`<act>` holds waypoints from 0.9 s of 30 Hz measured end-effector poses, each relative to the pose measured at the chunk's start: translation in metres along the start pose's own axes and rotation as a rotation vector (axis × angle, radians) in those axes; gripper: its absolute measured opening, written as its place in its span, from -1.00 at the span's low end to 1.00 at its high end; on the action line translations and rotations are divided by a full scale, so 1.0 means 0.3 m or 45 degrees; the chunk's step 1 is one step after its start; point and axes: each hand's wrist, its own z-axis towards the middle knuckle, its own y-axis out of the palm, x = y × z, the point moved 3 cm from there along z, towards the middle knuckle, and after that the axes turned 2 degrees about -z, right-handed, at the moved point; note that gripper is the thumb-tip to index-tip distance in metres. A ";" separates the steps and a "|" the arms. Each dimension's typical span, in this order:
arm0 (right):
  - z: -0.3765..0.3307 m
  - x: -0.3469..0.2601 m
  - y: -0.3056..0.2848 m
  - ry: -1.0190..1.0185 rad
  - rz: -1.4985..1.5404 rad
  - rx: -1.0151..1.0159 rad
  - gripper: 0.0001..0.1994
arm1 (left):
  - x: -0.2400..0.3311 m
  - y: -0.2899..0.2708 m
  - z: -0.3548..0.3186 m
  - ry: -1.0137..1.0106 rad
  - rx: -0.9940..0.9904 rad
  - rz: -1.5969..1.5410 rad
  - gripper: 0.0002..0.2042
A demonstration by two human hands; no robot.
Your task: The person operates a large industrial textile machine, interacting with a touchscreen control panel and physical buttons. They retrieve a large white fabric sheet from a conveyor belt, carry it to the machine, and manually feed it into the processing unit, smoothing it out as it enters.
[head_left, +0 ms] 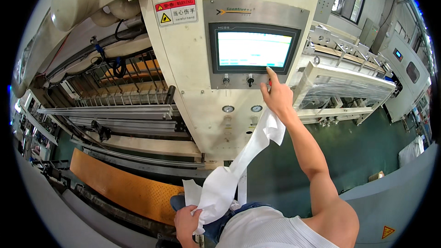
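My right hand (279,96) reaches up to the control panel's touchscreen (252,48), its index fingertip at the lower right of the lit display. The other fingers are curled. A long, crumpled strip of thin white sheet, paper or cloth-like (225,181), rises to just beneath this hand and seems held in the curled fingers, though the grip is hidden. Low in front of my body, my left hand (186,222) is closed on the strip's lower end. Between the hands the strip hangs loose and twisted.
Two knobs (250,81) sit under the screen, with gauges (228,109) lower on the cream machine. Left are rollers and metal bars (110,111) above an orange tread plate (119,181). Right stands a film-wrapped frame (344,89) on green floor, with a small carton (375,176).
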 end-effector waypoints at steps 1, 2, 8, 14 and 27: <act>-0.004 0.008 -0.002 0.017 -0.006 0.019 -0.42 | -0.002 0.000 0.001 -0.007 -0.005 -0.004 -0.68; -0.008 0.017 -0.006 0.035 -0.016 0.039 -0.42 | -0.003 0.002 0.002 -0.012 -0.011 -0.009 -0.68; 0.014 0.024 -0.031 -0.002 0.003 0.101 -0.43 | 0.008 0.009 0.000 0.033 -0.007 -0.039 -0.70; -0.017 0.006 -0.040 0.007 -0.038 0.059 -0.46 | 0.024 0.000 0.001 0.028 0.010 -0.022 -0.68; -0.287 0.235 -0.055 0.138 0.106 -0.420 -0.63 | 0.039 -0.059 0.033 0.081 0.009 0.069 -0.55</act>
